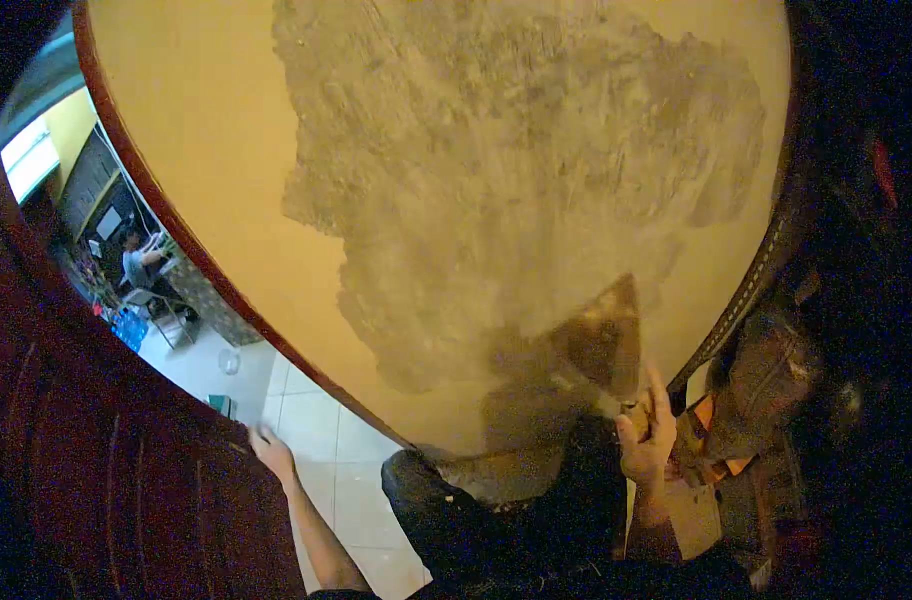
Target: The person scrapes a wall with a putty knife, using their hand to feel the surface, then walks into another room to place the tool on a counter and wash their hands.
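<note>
My right hand (651, 435) is wrapped round the handle of a wide triangular putty knife (601, 345), whose blade lies on or close to the yellow wall (216, 130). Above the blade, a large patch of grey-brown plaster (516, 150) with a ragged edge covers much of the wall. At the lower left, my left hand (270, 447) rests its fingers on the edge of a dark red wooden panel (146, 470).
Through the opening at left, a person (141, 262) sits on a chair (161, 308) in another room. White floor tiles (311, 420) show below the wall. Dark cluttered objects (756, 400), hard to make out, stand at right.
</note>
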{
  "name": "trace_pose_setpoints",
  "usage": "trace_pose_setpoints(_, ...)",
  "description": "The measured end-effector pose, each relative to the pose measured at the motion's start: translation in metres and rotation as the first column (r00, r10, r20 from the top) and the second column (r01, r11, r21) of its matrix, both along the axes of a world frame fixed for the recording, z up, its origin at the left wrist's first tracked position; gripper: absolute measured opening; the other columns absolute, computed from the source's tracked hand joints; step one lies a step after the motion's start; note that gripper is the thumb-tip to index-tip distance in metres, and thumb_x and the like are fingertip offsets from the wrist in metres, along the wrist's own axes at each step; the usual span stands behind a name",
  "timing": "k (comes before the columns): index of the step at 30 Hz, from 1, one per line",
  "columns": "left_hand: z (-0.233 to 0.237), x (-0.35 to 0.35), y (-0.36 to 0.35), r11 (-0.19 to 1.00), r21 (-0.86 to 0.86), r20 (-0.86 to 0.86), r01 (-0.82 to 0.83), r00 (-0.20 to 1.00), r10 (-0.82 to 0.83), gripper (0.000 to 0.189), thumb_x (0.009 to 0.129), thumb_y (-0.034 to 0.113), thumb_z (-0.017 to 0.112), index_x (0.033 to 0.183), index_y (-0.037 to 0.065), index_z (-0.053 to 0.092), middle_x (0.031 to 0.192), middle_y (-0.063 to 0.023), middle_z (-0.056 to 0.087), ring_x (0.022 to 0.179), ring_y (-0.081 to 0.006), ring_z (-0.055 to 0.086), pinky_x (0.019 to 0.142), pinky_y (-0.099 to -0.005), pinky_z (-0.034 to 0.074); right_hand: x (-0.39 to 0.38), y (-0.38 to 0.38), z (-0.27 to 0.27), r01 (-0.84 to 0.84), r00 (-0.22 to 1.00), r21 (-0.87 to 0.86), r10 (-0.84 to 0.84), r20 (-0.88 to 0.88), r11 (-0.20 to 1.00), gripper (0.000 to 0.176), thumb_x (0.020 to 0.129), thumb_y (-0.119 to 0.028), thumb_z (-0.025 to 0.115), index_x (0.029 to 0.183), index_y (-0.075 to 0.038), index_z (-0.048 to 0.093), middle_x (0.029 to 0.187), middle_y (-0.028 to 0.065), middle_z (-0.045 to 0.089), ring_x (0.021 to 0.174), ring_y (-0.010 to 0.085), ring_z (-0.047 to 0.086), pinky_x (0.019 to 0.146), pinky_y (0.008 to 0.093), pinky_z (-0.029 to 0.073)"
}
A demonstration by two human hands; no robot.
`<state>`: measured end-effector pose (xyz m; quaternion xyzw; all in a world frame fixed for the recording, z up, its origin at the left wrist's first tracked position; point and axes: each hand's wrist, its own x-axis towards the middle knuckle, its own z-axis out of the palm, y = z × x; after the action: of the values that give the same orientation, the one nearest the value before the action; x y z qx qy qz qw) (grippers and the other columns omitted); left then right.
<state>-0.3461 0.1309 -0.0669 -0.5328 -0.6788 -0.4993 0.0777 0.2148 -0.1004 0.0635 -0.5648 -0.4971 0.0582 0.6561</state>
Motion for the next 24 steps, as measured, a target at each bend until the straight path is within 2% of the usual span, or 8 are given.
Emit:
trace_pose_setpoints(4,0.202,0.166,-0.032,0.867,0.395,-0.373,0.302,0.916,-0.149,0.041,0.097,0.018,0.046,0.130,-0.005,0.050,0.135,-0.0261,0.049,0.126,-0.0383,0.045,0.108,-0.0467,0.031,0.019,0.009,-0.031,0.002,1.000,-0.091,0.000,0.019,0.996,0.039,0.087,-0.011,0.064,0.123,0.002,0.056,0.078,-0.0011,0.054,0.068,0.0072,0.047,0.064,0.0223,0.041)
trace_pose_setpoints(10,0.325,0.289,-0.034,0.584,-0.261,-0.927,0.769,-0.031,-0.374,0.063,0.089,0.046,0.057,0.146,0.022,0.043,0.153,-0.0015,0.038,0.144,-0.0260,0.028,0.118,-0.0486,0.017,0.012,0.007,-0.033,0.034,0.997,-0.120,-0.042,-0.066,0.992,0.021,0.087,-0.009,0.066,0.102,0.003,0.059,0.060,-0.0038,0.037,0.054,0.0071,0.033,0.050,0.0256,0.028)
trace_pose_setpoints(13,0.419,0.282,0.052,0.721,0.194,-0.981,0.666,0.140,0.134,0.063,0.090,0.046,0.054,0.146,0.020,0.043,0.155,-0.0057,0.035,0.146,-0.0279,0.025,0.120,-0.0474,0.011,0.012,0.008,-0.039,0.081,0.996,-0.083,-0.083,-0.020,0.993,0.022,0.087,-0.009,0.066,0.103,0.004,0.059,0.060,-0.0040,0.037,0.054,0.0069,0.032,0.050,0.0255,0.028)
trace_pose_setpoints(15,0.482,0.243,0.091,0.489,0.643,-0.759,0.590,0.575,0.305,0.042,0.083,0.031,0.059,0.118,0.008,0.066,0.132,-0.0151,0.058,0.127,-0.0326,0.049,0.115,-0.0468,0.024,0.009,0.007,-0.035,0.071,0.993,-0.024,-0.073,-0.098,0.997,0.021,0.086,-0.009,0.067,0.102,0.002,0.060,0.060,-0.0038,0.037,0.054,0.0074,0.033,0.050,0.0259,0.029)
trace_pose_setpoints(16,0.530,0.154,0.148,0.574,0.755,-0.655,0.316,0.391,0.647,0.035,0.089,0.032,0.057,0.106,0.003,0.065,0.111,-0.0169,0.066,0.100,-0.0366,0.060,0.092,-0.0469,0.045,0.008,0.003,-0.031,0.075,0.992,-0.030,-0.078,-0.103,0.997,0.021,0.086,-0.009,0.067,0.102,0.002,0.060,0.060,-0.0038,0.037,0.054,0.0074,0.033,0.050,0.0259,0.029)
trace_pose_setpoints(18,0.532,0.120,0.123,0.707,0.684,-0.475,-0.179,0.626,0.619,0.017,0.080,0.020,0.062,0.094,0.012,0.069,0.092,-0.0109,0.068,0.086,-0.0275,0.063,0.066,-0.0413,0.049,0.018,-0.006,-0.029,0.045,0.989,-0.121,-0.062,-0.132,0.992,0.021,0.085,-0.009,0.068,0.102,0.001,0.061,0.061,-0.0030,0.040,0.055,0.0076,0.036,0.050,0.0262,0.030)
trace_pose_setpoints(20,0.487,0.105,0.096,0.454,0.837,-0.299,-0.305,0.440,0.847,0.027,0.085,0.019,0.058,0.111,0.011,0.061,0.113,-0.0176,0.063,0.103,-0.0380,0.059,0.080,-0.0514,0.047,0.025,-0.013,-0.040,0.138,0.987,-0.100,-0.145,-0.065,0.985,0.020,0.085,-0.010,0.068,0.100,0.001,0.061,0.062,-0.0027,0.041,0.056,0.0075,0.037,0.050,0.0261,0.030)
trace_pose_setpoints(24,0.392,0.229,0.004,0.610,0.723,-0.480,0.323,0.870,0.109,0.058,0.091,0.024,0.053,0.145,0.006,0.042,0.153,-0.0252,0.030,0.141,-0.0448,0.026,0.116,-0.0526,0.018,0.037,-0.023,-0.047,0.094,0.979,-0.179,-0.124,-0.164,0.979,0.020,0.085,-0.009,0.067,0.101,0.000,0.060,0.064,-0.0022,0.044,0.057,0.0069,0.038,0.050,0.0262,0.030)
